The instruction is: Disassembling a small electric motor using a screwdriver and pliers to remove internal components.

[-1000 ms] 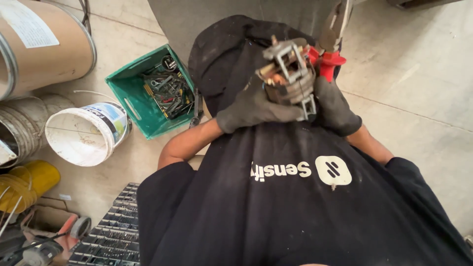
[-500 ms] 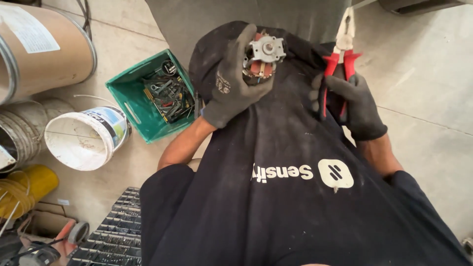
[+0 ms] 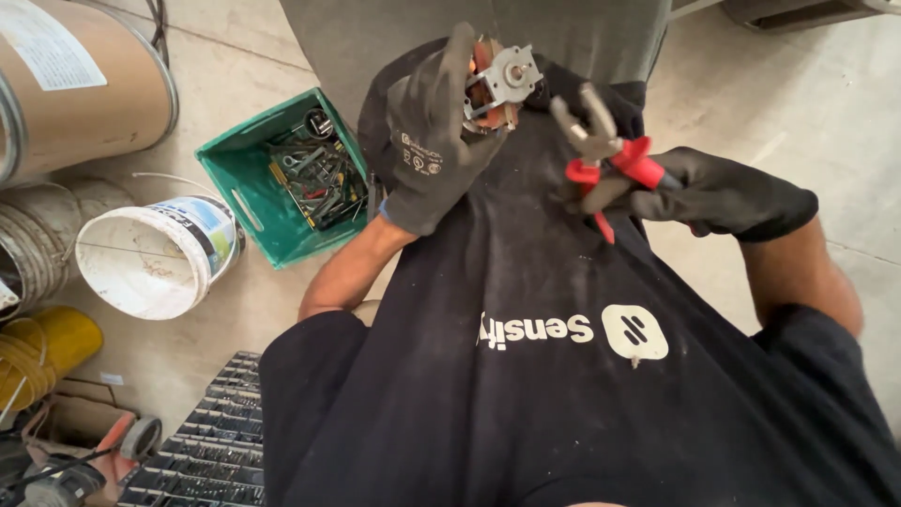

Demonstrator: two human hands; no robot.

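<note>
My left hand [image 3: 429,141], in a dark work glove, grips a small electric motor [image 3: 497,83] with copper windings and a round metal end plate, held up in front of my chest. My right hand [image 3: 718,195], also gloved, holds red-handled pliers [image 3: 601,155]. The pliers' grey jaws point up and left toward the motor, a short gap away from it. My black T-shirt [image 3: 563,376] fills the lower half of the view.
A green plastic crate [image 3: 249,183] of assorted tools sits on the concrete floor to my left. Beside it lies a white bucket [image 3: 155,253] on its side, a brown fibre drum [image 3: 84,84], a yellow container [image 3: 52,343] and a black grid tray [image 3: 202,441].
The two hands came apart off the motor. My left hand kept the motor and turned its end plate upward; my right hand swung the pliers from upright to angled at the motor.
</note>
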